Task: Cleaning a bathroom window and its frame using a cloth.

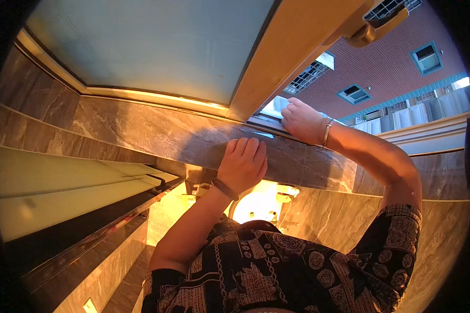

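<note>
My left hand (244, 163) rests palm down on the front of a brown marble-look stone windowsill (141, 125), its fingers slightly apart. Above and to the right, my right hand (303, 121) is curled at the bottom track (272, 122) of the open part of the window. Its fingertips are bent in, and I cannot tell whether something is pinched there. A pale patch shows beside the fingers, too unclear to name. Left of that hand stands the window sash frame (274, 54) around a frosted glass pane (152, 47). A lever handle (376, 29) sits high on the frame.
Below the sill, a brightly lit white fixture (254, 203), perhaps a toilet, stands close to my body. A pale glossy panel (62, 187) with a dark edge juts in at left. Stone-look wall tiles (337, 215) lie at right. Outside is a red-brown building (391, 58).
</note>
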Tool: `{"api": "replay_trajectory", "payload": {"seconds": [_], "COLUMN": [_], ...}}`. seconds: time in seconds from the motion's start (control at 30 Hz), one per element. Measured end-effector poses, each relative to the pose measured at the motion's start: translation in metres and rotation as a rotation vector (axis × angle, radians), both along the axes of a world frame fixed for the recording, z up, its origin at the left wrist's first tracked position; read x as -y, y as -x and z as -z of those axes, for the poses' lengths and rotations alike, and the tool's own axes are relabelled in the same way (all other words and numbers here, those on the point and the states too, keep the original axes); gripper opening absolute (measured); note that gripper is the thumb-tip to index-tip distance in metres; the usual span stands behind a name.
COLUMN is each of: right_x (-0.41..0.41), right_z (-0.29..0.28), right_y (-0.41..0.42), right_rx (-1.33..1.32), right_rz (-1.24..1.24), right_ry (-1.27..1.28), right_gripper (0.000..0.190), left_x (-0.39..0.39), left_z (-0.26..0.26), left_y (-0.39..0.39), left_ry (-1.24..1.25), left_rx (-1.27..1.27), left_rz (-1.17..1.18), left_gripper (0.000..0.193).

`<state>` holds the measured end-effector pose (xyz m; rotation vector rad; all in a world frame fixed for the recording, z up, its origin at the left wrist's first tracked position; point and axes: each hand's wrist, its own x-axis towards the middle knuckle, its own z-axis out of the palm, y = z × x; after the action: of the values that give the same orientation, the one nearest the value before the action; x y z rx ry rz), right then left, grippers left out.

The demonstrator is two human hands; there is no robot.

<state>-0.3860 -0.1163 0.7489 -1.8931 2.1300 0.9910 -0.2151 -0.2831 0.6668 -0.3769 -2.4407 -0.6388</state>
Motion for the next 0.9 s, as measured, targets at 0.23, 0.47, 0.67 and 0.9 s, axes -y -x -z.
{"api": "replay_trajectory", "payload": {"seconds": [0.23,0.47,0.67,0.9], "right_x": [-0.012,-0.039,-0.102,-0.139], "right_z": [-0.003,-0.052,0.001,0.027], "right_y": [0.015,0.049,0.091,0.112], "right_rx": [0.039,0.104,0.342,0.23], "right_rz": [-0.033,0.3,0.598,0.874], "right_ry": [-0.041,0.083,0.676,0.603], "right_gripper": [0.016,0.016,0.019,0.022], "left_x": [-0.001,-0.002,-0.01,-0.004], "left_z": [0.001,-0.002,-0.004,-0.002], "left_y": [0.0,0.003,0.003,-0.001], "left_ry": [0.009,0.023,0.036,0.06], "left_rx": [-0.014,-0.012,-0.011,0.011], "left_rz": [-0.008,-0.006,-0.019,-0.004], "left_gripper": [0.032,0.033,0.034,0.033]}}
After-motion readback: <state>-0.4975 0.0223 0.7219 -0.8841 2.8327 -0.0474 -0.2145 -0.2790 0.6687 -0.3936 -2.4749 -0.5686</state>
